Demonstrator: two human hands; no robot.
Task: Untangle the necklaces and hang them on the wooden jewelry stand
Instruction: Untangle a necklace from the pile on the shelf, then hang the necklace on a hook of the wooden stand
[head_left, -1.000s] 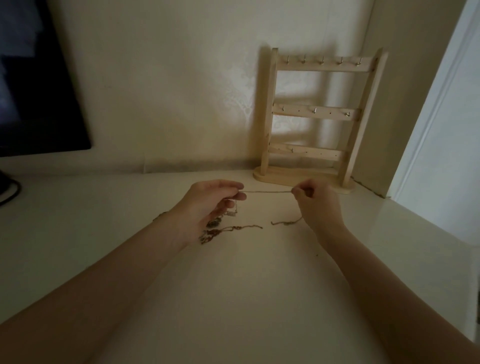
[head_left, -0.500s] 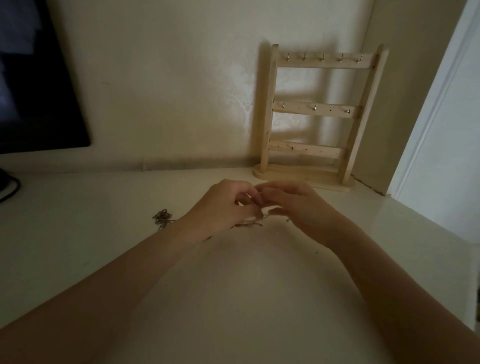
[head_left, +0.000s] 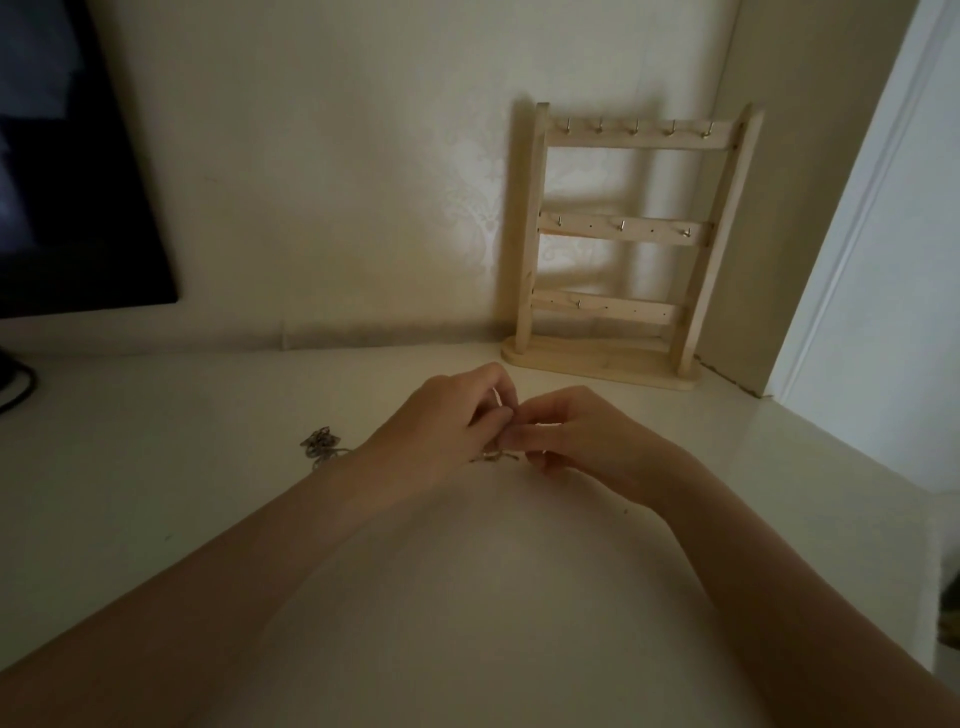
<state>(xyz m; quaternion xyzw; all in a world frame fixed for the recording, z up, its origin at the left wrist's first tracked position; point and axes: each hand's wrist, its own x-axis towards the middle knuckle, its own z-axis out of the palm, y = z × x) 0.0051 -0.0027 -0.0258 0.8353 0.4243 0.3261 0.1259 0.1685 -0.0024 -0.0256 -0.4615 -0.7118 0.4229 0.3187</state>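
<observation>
My left hand (head_left: 441, 431) and my right hand (head_left: 587, 441) meet fingertip to fingertip over the white tabletop (head_left: 467, 597), both pinching a thin necklace chain (head_left: 496, 457) that shows only as a short piece below the fingers. A small bunched pile of chain (head_left: 319, 444) lies on the table left of my left wrist. The wooden jewelry stand (head_left: 623, 239) is upright against the wall behind my hands, with three rails of small metal hooks, all bare.
A dark screen (head_left: 67, 171) fills the upper left, with a black cable (head_left: 21, 387) below it at the table's left edge. A white door frame (head_left: 857, 218) rises at the right, where the tabletop ends.
One second ago my hands were apart with a chain stretched between them. They have come together and now work close at one spot; the loose chain ends on the table are mostly hidden.
</observation>
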